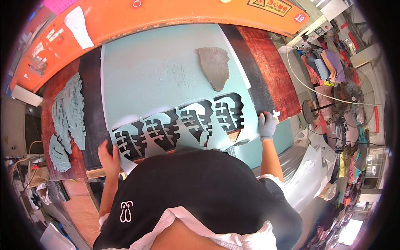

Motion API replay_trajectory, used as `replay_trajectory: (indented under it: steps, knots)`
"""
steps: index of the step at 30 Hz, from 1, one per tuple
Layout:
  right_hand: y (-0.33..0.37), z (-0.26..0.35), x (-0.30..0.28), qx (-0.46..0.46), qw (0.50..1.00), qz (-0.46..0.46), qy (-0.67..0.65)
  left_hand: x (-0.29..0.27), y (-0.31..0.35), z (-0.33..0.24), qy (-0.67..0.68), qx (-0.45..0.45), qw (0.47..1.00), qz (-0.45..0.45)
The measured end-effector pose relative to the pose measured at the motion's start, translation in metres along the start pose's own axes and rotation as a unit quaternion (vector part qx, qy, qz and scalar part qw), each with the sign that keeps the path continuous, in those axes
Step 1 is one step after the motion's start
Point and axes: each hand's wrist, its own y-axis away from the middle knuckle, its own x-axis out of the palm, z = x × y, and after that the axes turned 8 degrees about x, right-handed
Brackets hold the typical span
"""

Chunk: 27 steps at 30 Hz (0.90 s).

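Observation:
A pale blue-green sheet (146, 58), which looks like foam, lies on a black board in front of me. Along its near side runs a row of several cut-out openings with toothed, wavy outlines. A grey-brown flat piece (214, 68) with a wavy edge rests on the sheet's right part. My left hand (109, 157) is bare, its fingers stretched and apart, at the sheet's near left corner. My right hand (266, 126), in a grey glove with bare fingertips, is by the sheet's right edge. Its fingers are bent together; what they grip is hidden.
An orange machine beam (166, 16) spans the far side. Stacked blue-green cut pieces (68, 114) lie on the reddish board at the left. Another blue-green sheet (273, 141) lies below my right hand. A fan (352, 93) and heaped coloured scraps (329, 66) stand at the right.

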Motion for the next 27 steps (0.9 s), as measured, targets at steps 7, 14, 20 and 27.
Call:
replay_trajectory:
  steps: [7,14,20,27]
  knots:
    - [-0.003,0.002,0.022,0.047,0.991,-0.087,-0.094,0.012,0.043,0.004,-0.022,0.013,0.997,-0.072]
    - [-0.013,0.008,0.027,-0.024,0.992,-0.085,-0.09,0.017,0.053,0.015,-0.081,0.017,0.99,-0.113]
    - [-0.077,0.097,-0.02,-0.248,0.925,-0.07,-0.279,0.024,0.061,0.021,-0.082,-0.006,0.988,-0.13]
    - [-0.059,0.068,-0.021,-0.155,0.917,0.048,-0.365,0.039,0.067,0.028,-0.107,-0.008,0.978,-0.178]
